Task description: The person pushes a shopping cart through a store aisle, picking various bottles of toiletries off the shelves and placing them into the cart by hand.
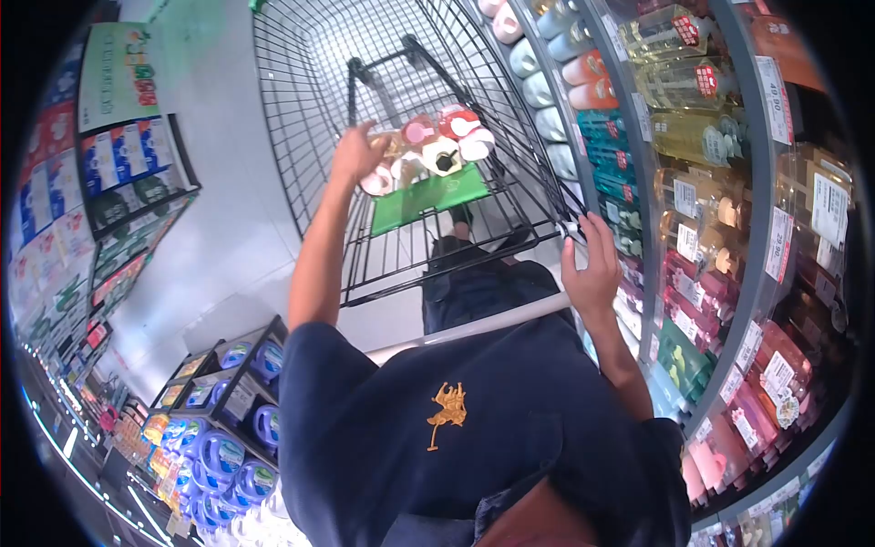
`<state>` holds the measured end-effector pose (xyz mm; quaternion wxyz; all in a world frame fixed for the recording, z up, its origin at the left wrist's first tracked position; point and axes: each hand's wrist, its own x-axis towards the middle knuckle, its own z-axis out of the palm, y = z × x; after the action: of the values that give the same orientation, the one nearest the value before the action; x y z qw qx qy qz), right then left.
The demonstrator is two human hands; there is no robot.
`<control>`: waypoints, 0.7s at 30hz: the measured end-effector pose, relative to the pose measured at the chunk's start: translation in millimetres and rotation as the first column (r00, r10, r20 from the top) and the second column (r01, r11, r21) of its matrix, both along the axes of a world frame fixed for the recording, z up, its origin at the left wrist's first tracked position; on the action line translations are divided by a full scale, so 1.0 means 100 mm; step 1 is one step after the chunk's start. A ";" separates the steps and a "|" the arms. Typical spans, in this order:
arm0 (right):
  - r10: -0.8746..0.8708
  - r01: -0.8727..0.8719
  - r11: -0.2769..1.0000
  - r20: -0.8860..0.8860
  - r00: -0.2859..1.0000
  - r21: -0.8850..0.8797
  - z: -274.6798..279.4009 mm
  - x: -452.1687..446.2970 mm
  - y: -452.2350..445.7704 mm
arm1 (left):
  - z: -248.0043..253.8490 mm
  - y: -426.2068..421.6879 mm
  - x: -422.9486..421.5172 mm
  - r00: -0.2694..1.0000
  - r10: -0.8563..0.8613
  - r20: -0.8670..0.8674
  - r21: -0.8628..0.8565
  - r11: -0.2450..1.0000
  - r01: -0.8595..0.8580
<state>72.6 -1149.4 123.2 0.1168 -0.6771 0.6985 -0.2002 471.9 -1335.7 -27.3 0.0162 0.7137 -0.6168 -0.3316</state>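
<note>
My left hand [359,153] is over the left side of a shopping cart [365,294], its fingers stretched out and apart. Just beside it, several bottles stand in a cluster behind the green seat flap [428,201]. Among them are a red-and-white bottle [458,121], a pink-capped bottle [419,130] and a cream bottle with a dark cap [444,157]. I cannot see anything held in that hand. At the cart's right rear corner, my right hand [594,264] has its fingers extended near a white fitting [571,228]. The cart's handlebar [474,325] crosses in front of my waist.
Shelves of bottles [693,137] with price tags line the right side, close to the cart. Boxed goods [128,155] stand on a rack at left. Purple detergent bottles [219,460] are stacked at lower left. Pale floor [223,210] lies between.
</note>
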 end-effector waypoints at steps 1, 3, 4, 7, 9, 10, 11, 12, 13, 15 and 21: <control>-0.005 0.006 1.000 0.021 1.000 -0.027 0.01 0.05 -0.05 | 0.19 0.19 0.13 0.991 -0.025 -0.128 -0.161 0.987 0.005; -0.009 0.013 0.999 0.101 0.995 -0.036 0.02 0.10 -0.17 | 1.10 0.60 0.06 0.971 -0.027 -0.238 -0.252 0.967 -0.035; 0.032 -0.024 0.996 0.098 0.995 -0.083 -0.02 0.10 -0.23 | 0.95 0.88 0.22 0.930 0.004 -0.367 -0.299 0.946 -0.122; 0.003 -0.001 1.000 0.135 0.991 -0.014 -0.03 0.22 -0.45 | 1.78 1.62 0.09 0.932 0.118 -0.344 -0.324 0.916 -0.235; 0.029 -0.030 0.998 0.026 0.999 0.056 0.02 0.32 -0.62 | 1.86 2.15 0.12 0.948 0.117 -0.297 -0.383 0.895 -0.230; 0.028 -0.033 0.990 0.039 0.999 0.140 0.08 0.37 -0.71 | 1.89 2.33 0.05 0.966 0.056 -0.251 -0.438 0.884 -0.165; 0.022 -0.020 0.988 -0.011 1.000 0.156 0.04 0.42 -0.80 | 1.90 2.46 -0.04 0.981 0.006 -0.196 -0.488 0.867 -0.103; 0.003 -0.003 0.980 0.002 1.000 0.199 0.03 0.46 -0.88 | 1.86 2.54 -0.13 0.992 -0.069 -0.106 -0.504 0.864 0.006; -0.012 0.008 0.971 0.017 1.000 0.239 0.03 0.51 -0.99 | 1.78 2.54 -0.18 0.990 -0.139 -0.012 -0.513 0.851 0.114; -0.018 0.007 0.983 0.059 0.998 0.182 0.04 0.60 -1.19 | 1.64 2.31 -0.15 0.978 -0.157 0.134 -0.467 0.861 0.202; -0.042 0.023 0.996 0.244 0.969 0.081 0.06 0.92 -1.84 | 1.58 1.54 0.05 0.956 -0.144 0.256 -0.432 0.868 0.247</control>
<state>164.7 -1333.1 128.8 0.2251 -0.6306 0.6969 -0.2569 477.2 -1181.9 130.5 0.0836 0.6546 -0.7450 -0.0970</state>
